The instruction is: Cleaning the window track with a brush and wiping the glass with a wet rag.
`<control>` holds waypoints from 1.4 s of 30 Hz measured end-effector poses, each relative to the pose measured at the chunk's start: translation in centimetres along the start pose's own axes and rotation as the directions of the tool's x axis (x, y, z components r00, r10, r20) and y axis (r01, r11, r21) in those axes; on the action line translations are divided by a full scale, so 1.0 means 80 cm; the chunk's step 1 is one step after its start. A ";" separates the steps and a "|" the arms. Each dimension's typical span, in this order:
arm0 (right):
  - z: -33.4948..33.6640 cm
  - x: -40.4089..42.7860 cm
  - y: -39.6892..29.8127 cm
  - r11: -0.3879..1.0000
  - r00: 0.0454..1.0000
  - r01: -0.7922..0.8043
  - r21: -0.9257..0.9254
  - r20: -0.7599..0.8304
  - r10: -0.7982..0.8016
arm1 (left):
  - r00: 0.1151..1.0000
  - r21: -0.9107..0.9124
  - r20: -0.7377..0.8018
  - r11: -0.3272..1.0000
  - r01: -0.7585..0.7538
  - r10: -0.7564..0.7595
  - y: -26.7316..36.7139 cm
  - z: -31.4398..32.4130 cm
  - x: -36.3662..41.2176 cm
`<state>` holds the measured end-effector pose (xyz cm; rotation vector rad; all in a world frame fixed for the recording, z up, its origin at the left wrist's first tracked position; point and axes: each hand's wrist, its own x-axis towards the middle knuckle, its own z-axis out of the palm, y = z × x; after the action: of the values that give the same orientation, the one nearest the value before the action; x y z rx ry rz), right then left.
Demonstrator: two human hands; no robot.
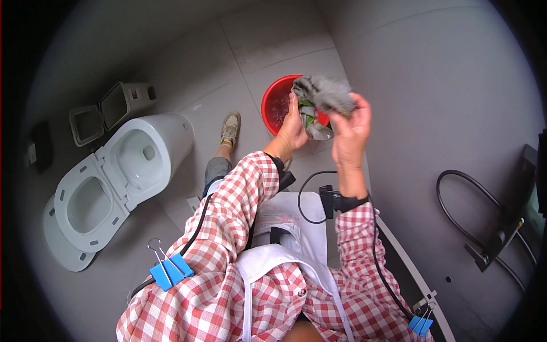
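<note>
A wet grey cloth (327,92) with green parts is stretched between my two hands, above the right side of a red plastic basin (266,107). My left hand (294,128) grips the cloth's lower, green-and-grey part, thumb pointing up. My right hand (352,128) pinches the upper grey part at its right end; that part is blurred. Water shows in the basin, which stands on the tiled floor. The cloth and my hands hide the basin's right side.
A white toilet (179,141) with raised seat and lid stands at left, beside an open lidded bin (139,100). My shoe (230,127) is on the floor left of the basin. A grey wall (427,107) rises at right, with a black hose (455,173) near it.
</note>
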<state>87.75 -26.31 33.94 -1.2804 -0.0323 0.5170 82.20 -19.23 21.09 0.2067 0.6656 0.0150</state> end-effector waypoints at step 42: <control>-0.054 0.034 -0.034 0.467 0.987 0.105 -0.878 0.032 -0.160 | 0.985 0.845 0.010 -0.525 -0.099 -0.170 0.038 0.142 -0.083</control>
<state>92.41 -29.71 34.40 -2.3115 -0.4068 0.3090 84.09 -18.86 34.43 2.1799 0.2406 -0.8224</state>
